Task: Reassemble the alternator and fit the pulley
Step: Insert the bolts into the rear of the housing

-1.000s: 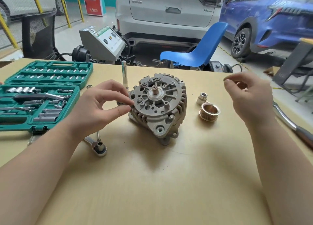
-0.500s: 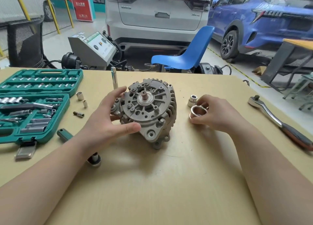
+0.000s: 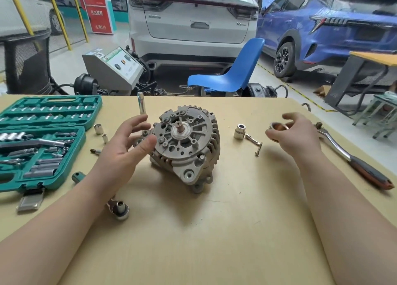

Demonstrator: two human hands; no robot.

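While a white SUV (image 3: 193,16) and a blue car (image 3: 322,31) stand parked at twelve o'clock beyond it, a tan desk (image 3: 204,231) carries an alternator (image 3: 187,149) at its centre, tilted on its housing with the bare shaft end facing up toward the camera. At nine o'clock lies an open green socket set case (image 3: 43,143). At three o'clock, a long ratchet wrench (image 3: 352,156) rests on the desk. The left hand (image 3: 124,149) is spread wide, fingers straight, its thumb at the alternator's nine o'clock rim; whether it touches cannot be told. The right hand (image 3: 296,136), raised at two o'clock, pinches the copper-coloured pulley (image 3: 279,127) in curled fingers, well apart from the shaft. Between alternator and pulley stands a chrome socket (image 3: 240,131), a loose bolt (image 3: 254,141) just beside it. A smaller ratchet head (image 3: 119,208) lies at seven o'clock.
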